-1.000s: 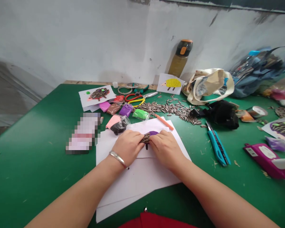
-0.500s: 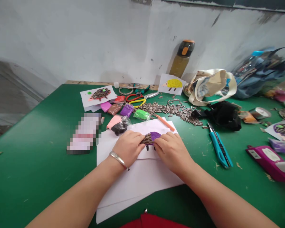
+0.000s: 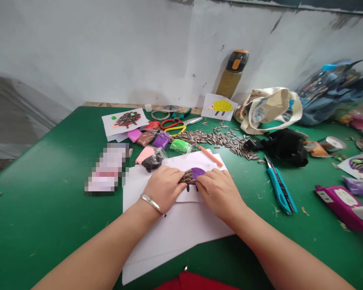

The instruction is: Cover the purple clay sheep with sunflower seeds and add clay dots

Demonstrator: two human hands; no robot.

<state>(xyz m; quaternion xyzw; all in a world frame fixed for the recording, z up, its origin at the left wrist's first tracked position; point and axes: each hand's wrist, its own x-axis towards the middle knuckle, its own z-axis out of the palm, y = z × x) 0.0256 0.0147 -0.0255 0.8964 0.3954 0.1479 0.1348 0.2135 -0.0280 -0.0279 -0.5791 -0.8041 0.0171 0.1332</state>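
On the green table lie white sheets of paper. Over them are the left hand and the right hand, one at each side of a purple shape. This shape lies on the paper, between the hands. Whether either hand pinches something, I cannot tell. Striped seeds cover its left part.

The person's right grip has drawn back from the left grip, widening the gap between them, so more of the purple body and a second black leg now show.
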